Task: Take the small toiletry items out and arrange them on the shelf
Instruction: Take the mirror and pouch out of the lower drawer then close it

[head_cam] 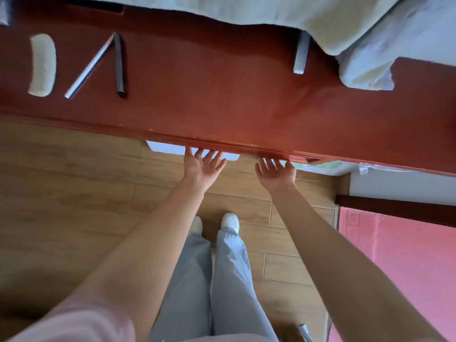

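Nearest the lens, a pale pink sleeve (81,324) was seen at the lower left, and from it a bare forearm was stretched forward and up to the left hand (201,169). Its fingers were held straight and spread, the tips touching or passing just beneath the front lip of a reddish wooden shelf (222,99). Beside it, the right hand (276,172) was raised the same way, fingers fanned and straight, their ends hidden under the same lip; nothing was gripped by either hand.

Three small items were laid on the left part of the shelf top. A whitish oblong item (42,65) was placed farthest left, its long axis running from front to back. Next to it a silvery stick (88,66) was set slanting, its far end leaning right to meet the far end of a dark stick (119,65), which ran almost straight front to back. Whether the two touched could not be told.

Light blue trousers (222,280) and white shoes (230,222) were seen below, over a wood floor (61,193).
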Tool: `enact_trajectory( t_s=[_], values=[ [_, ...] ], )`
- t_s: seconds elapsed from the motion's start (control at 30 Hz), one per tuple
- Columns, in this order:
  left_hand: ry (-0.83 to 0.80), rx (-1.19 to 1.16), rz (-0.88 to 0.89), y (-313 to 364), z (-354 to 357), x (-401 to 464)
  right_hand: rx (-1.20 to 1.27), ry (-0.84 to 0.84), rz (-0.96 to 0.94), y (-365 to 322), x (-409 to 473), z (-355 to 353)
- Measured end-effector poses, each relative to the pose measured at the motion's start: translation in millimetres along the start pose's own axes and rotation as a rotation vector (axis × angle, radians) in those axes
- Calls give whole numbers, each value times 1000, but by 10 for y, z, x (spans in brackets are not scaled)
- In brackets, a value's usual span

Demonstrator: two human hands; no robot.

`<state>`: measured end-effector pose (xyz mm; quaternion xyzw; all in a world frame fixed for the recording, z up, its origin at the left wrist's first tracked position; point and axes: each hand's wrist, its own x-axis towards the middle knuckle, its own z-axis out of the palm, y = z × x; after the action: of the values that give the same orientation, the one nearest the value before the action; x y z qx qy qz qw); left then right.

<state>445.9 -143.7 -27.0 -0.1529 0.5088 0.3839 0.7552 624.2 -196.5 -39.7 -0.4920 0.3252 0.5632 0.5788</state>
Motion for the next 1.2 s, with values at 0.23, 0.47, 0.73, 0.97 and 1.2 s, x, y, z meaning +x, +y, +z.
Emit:
enact_trajectory(
  t_s=[0.23,0.47,0.73,0.97,1.2],
  values=[
    [9,-94,42,-143,-58,34,178,-37,80,1,6,4],
    [38,-107,51,-238,-243,-43,145,-43,82,101,-91,-208],
    [72,-116,46,-562,-918,-396,203,-56,83,478,-393,-899],
    [100,-82,14,-694,-1349,-748,239,-41,68,786,-621,-1383],
    [95,-13,-17,-763,-1648,-952,168,-62,38,971,-747,-1727]
  ],
)
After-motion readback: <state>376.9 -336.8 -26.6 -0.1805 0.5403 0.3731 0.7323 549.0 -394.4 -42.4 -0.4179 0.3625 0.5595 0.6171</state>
